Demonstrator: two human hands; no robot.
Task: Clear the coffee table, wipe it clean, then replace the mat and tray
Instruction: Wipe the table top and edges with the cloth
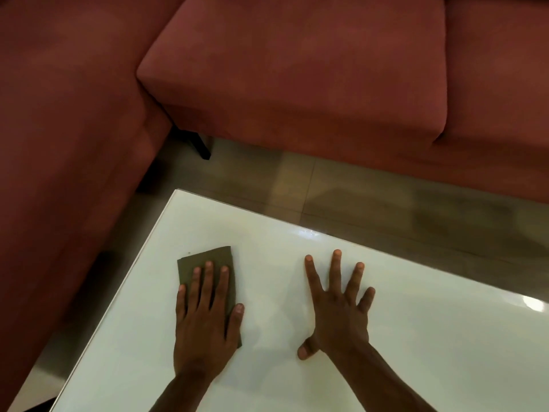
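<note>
The white glossy coffee table fills the lower part of the view, its far left corner near the sofa. A folded olive-brown cloth lies flat near that corner. My left hand presses on the cloth with straight fingers laid over it. My right hand rests flat on the bare tabletop to the right, fingers spread wide, touching no object. No mat or tray is in view.
A dark red sofa wraps around the table's far and left sides. A strip of tiled floor separates table and sofa. A black sofa leg stands beyond the table's corner.
</note>
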